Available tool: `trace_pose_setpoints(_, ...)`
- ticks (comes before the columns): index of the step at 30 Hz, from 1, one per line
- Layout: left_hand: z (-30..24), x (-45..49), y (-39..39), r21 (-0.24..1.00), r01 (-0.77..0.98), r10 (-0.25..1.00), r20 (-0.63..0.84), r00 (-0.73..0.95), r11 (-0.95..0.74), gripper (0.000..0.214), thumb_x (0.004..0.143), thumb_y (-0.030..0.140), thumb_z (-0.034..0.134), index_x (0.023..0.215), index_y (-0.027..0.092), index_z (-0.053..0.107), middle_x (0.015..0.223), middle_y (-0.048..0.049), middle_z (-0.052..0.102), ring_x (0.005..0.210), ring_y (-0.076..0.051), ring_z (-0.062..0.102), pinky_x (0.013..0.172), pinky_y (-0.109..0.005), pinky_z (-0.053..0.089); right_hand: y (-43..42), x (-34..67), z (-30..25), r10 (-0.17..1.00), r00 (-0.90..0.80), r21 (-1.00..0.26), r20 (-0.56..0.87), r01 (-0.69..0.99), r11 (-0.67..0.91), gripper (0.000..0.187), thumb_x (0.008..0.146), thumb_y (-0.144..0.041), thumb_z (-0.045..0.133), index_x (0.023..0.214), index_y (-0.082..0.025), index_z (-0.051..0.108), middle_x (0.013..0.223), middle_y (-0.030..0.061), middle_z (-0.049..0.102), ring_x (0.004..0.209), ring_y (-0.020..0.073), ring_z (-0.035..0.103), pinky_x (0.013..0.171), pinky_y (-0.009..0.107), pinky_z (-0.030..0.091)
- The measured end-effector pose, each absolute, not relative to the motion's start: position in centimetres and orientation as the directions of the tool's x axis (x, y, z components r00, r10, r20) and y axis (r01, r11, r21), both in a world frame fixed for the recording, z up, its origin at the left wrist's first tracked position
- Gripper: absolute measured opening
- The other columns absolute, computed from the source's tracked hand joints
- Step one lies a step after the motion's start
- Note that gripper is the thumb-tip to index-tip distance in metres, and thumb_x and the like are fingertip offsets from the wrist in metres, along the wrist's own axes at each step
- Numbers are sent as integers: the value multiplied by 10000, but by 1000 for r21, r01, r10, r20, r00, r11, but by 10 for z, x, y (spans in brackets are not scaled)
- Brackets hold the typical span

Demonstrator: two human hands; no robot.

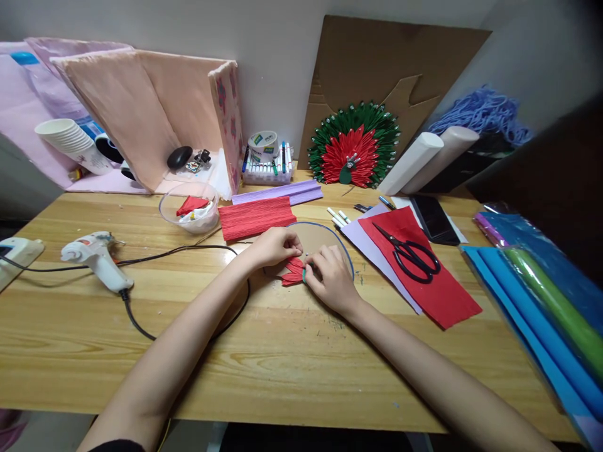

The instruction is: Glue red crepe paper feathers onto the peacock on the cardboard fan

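My left hand (276, 246) rests with curled fingers on a round cardboard disc (325, 242) with a blue edge, pressing small red folded paper petals (293, 274) onto it. My right hand (330, 276) is closed beside them, pinching a small green piece (304, 274) against the red petals. Both hands meet at the middle of the wooden table (264, 358).
A glue gun (97, 254) with a black cord lies at the left. Red crepe paper (257, 217), a glass bowl (189, 210), black scissors (411, 254) on red paper, a marker box (267, 168), a finished red-green fan (354, 154), paper cups (70, 143) and coloured paper rolls (541, 301) surround the hands.
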State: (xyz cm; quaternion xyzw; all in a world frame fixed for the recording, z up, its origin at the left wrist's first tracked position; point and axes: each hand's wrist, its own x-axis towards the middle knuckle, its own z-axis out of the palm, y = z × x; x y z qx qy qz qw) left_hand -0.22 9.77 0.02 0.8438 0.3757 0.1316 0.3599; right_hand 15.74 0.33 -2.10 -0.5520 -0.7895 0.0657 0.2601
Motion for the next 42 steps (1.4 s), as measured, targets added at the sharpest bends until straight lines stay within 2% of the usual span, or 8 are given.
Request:
trace_pose_setpoints(12,-2,-2,98,710,532,725,-43,687,-461,134,729,236,584,771,135,662,707,-14,656,618,-103,542,561,-192,375,6,156,-20,901,-307,-352,306,843,407,127,833,-190,437,830,-187,564,849,78,532,855,236,428,770,366,362)
trace_pose_setpoints(20,-2,-2,99,719,523,717,-50,695,-457,161,740,266,572,783,138,660,714,-17,659,631,-109,549,579,-197,381,9,160,-21,906,-295,-409,303,818,403,100,823,-170,448,799,-190,544,829,68,525,839,231,432,753,360,366)
trace_pose_setpoints(25,20,-12,99,714,524,670,-103,736,-465,210,767,294,536,836,136,657,750,-30,672,653,-118,562,590,-205,383,8,160,-20,904,-311,-413,292,812,413,89,826,-177,452,795,-192,534,832,67,530,844,233,434,755,359,368)
trace_pose_setpoints(29,44,-20,93,635,561,600,-185,778,-531,184,718,297,587,789,158,685,735,-28,681,647,-124,569,576,-204,370,8,159,-19,909,-310,-419,280,812,406,92,833,-185,445,776,-191,517,826,65,533,838,228,432,749,353,370)
trace_pose_setpoints(34,47,-13,84,459,624,615,-192,765,-633,158,675,247,610,787,200,710,766,-26,691,678,-143,582,565,-216,354,9,160,-20,910,-303,-424,282,812,401,92,835,-189,443,778,-185,516,835,69,536,842,227,431,752,355,369)
trace_pose_setpoints(42,36,-5,84,406,639,623,-191,759,-653,172,674,255,603,801,205,707,759,-20,692,656,-138,579,544,-218,346,8,161,-20,911,-305,-419,277,815,401,91,835,-194,448,779,-182,518,846,71,539,853,226,430,757,350,374)
